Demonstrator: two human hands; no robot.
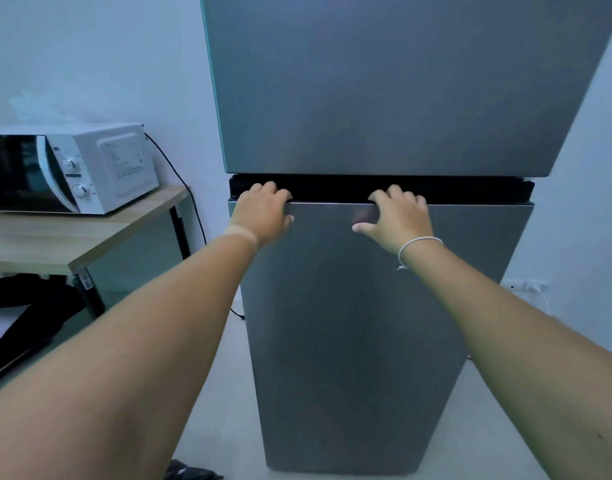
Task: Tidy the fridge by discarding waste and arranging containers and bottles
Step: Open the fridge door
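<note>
We stand at the fridge (384, 306), and both its doors are closed. Our left hand (261, 214) and right hand (399, 220) each hook their fingers over the top edge of the lower door, holding it. A microwave (89, 168) sits on the counter (72, 237) to the left.

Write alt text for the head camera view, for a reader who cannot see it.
Both arms reach forward, the left hand and right hand hooked over the top edge of the closed lower door of a grey two-door fridge. To the left, a white microwave sits on a wooden table against a pale wall.
</note>
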